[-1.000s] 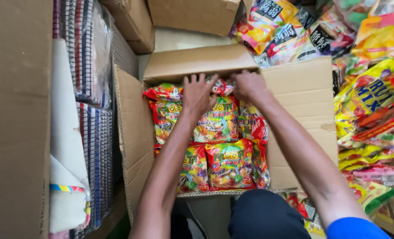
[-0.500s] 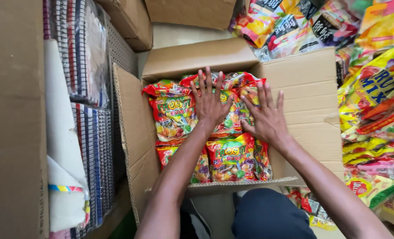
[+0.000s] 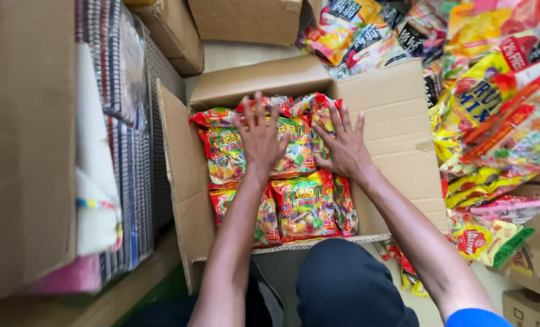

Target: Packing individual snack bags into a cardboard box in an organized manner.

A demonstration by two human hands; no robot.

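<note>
— What have you got under your hands?

— Snack packets, red and orange with bright fruit prints, packed flat in rows inside an open cardboard box right in front of my knees. They fill it from wall to wall.

— And the hands themselves?

— My left hand lies palm down on the upper row, fingers spread, gripping nothing. My right hand is just beside it, also flat and splayed, resting on the packets near the box's right flap. Neither one is closed around anything.

— What's around the box?

— To my right, a heap of yellow and red snack bags piled against it. To my left, a stack of wrapped checked fabric standing on edge. Beyond the far flap, more brown cartons.
</note>
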